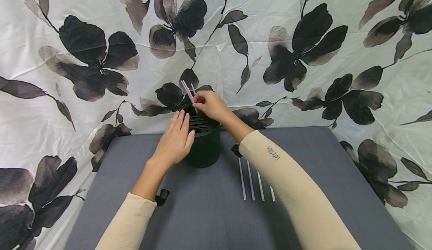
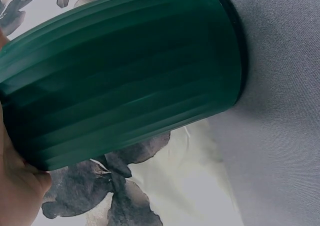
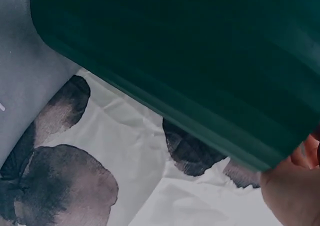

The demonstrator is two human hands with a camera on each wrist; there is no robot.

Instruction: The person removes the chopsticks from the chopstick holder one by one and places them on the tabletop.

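A dark green ribbed container point(image 1: 203, 150) stands at the back of the grey table, and its ribbed side point(image 2: 125, 81) fills much of the left wrist view. Black slats point(image 1: 199, 122) show inside its top. My left hand point(image 1: 173, 141) rests on the rim at the left with its fingers straight. Over the opening, my right hand point(image 1: 210, 105) pinches a thin pale pink stick, perhaps a straw point(image 1: 187, 91), which leans up to the left. A second thin stick point(image 1: 193, 89) sticks up just behind it. Where their lower ends sit is hidden.
Several thin pale purple and green sticks point(image 1: 250, 182) lie side by side on the grey table point(image 1: 209, 212), right of the container and partly under my right forearm. A white cloth with dark flowers point(image 1: 236, 70) hangs behind the table.
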